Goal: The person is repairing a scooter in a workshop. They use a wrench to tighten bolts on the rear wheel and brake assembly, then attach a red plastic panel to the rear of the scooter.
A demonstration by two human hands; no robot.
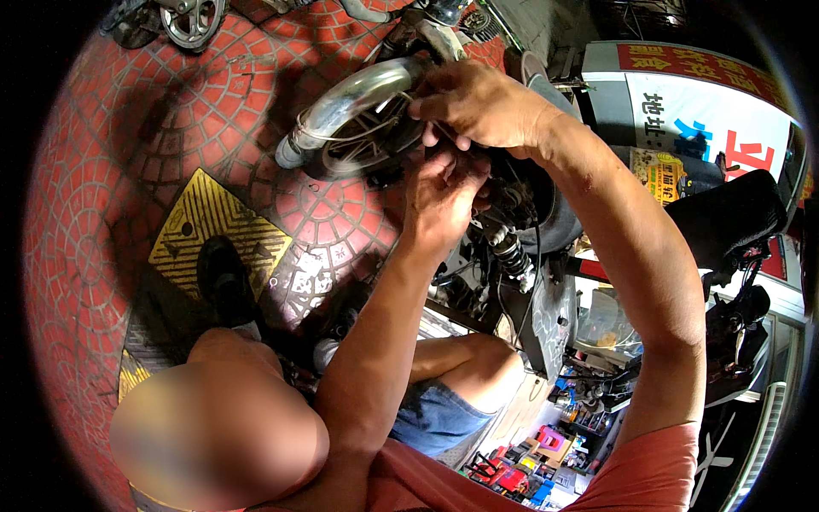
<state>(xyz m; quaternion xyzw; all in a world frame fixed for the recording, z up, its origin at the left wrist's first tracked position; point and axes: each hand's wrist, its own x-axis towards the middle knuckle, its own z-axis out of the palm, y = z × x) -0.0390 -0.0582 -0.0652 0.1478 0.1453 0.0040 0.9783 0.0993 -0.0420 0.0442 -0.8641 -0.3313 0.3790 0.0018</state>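
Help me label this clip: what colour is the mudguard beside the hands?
The mudguard is shiny silver, showing best in the head view.

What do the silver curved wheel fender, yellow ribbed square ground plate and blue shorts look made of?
Silver curved wheel fender: probably polished metal, given the bright highlights; chromed plastic possible.
Yellow ribbed square ground plate: matte, grimy, dark between ridges; metal, plastic or concrete, can't tell.
Blue shorts: woven fabric, maybe denim, judging by matte, soft folds.
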